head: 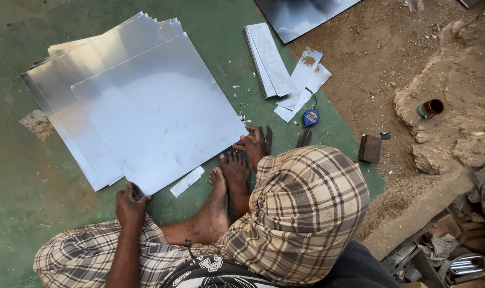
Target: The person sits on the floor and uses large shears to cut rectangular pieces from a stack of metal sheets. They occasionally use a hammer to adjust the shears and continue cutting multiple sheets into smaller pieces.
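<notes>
I sit on a green floor mat (18,176) with my bare feet (229,176) stretched toward a stack of large shiny metal sheets (66,74). The top metal sheet (157,112) lies skewed over the pile. My left hand (129,205) grips its near corner, thumb on top. At the sheet's right corner, my right hand (251,145) is closed on the edge. Dark metal shears (268,138) lie right beside that hand. A checked cloth over my knee hides part of my right arm.
A small offcut strip (187,181) lies by my feet. Narrow metal strips (269,58), scrap pieces (306,80) and a blue tape measure (310,117) sit beyond. A dark block (369,148), a short pipe (430,108) and rubble are on the dirt at right.
</notes>
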